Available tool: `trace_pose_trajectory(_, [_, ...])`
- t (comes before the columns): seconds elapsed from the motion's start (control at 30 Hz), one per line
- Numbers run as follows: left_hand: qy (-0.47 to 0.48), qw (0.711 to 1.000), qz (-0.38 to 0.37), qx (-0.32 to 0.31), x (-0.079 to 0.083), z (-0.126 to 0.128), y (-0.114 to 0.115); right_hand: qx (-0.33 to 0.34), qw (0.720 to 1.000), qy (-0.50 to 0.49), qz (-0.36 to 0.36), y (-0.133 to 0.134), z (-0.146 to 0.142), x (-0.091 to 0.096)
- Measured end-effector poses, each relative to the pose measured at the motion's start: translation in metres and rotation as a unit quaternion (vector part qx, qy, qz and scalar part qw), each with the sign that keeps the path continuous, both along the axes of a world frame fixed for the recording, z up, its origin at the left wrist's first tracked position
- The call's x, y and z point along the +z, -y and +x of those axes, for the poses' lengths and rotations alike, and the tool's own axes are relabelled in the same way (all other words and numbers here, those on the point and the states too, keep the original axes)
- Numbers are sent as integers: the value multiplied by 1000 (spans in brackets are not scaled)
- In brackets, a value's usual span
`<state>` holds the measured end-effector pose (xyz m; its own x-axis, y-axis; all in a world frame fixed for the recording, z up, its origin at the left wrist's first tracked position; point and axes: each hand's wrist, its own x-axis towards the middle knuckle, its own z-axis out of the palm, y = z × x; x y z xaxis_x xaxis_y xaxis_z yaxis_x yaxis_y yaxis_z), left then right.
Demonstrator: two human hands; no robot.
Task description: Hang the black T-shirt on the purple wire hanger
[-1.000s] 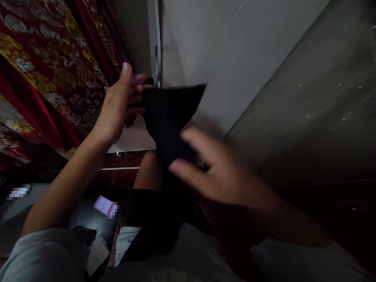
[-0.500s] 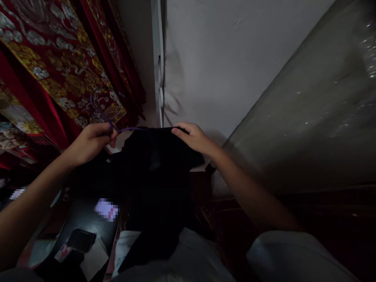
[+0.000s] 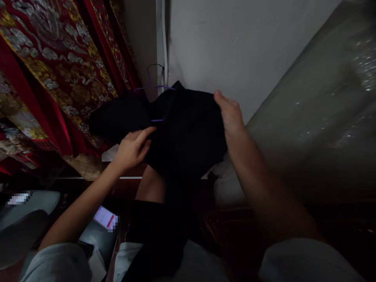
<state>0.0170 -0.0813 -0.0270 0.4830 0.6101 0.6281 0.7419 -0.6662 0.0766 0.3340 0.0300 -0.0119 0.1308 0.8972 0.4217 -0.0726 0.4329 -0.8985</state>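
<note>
A black garment (image 3: 194,129) hangs in front of me, its cloth too dark to show folds clearly. A thin purple clothes hanger (image 3: 157,120) shows at its neck opening, with the hook above. My right hand (image 3: 232,115) is closed around the garment's right shoulder edge, thumb on top. Against the front of the cloth, just below the hanger's bar, lies my left hand (image 3: 132,149). Its index finger is stretched out and its thumb stands apart from it. One part of the garment spreads leftward, above my left hand.
Red cloth with gold and silver embroidery (image 3: 70,66) hangs at left. A pale wall (image 3: 211,47) is behind, and a large sheet wrapped in clear plastic (image 3: 311,129) leans at right. A lit phone (image 3: 105,217) lies low on the left, near a grey seat (image 3: 35,207).
My left hand has let go of the hanger's hook and moved right and down onto the cloth. My right hand has moved right and up, and the garment has risen and spread out.
</note>
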Motion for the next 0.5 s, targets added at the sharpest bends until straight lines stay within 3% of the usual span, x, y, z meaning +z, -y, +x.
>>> trace_pose_trajectory(0.13, [23, 996, -86, 17, -14, 25, -5, -47, 997, -52, 32, 4, -21, 17])
trace_pose_trajectory(0.23, [70, 983, -158, 54, -16, 32, -6, -76, 996, -45, 30, 7, -13, 18])
trace_pose_trajectory(0.37, [56, 976, -194, 86, -29, 35, -7, -120, 993, -15, 6, 22, 20, -17])
trace_pose_trajectory(0.43, [38, 970, -209, 116, -45, 38, -7, -122, 992, -5, -3, 25, 34, -37])
trace_pose_trajectory(0.5, [57, 962, -245, 106, -68, 43, -3, -145, 989, -3, -2, 23, 40, -51])
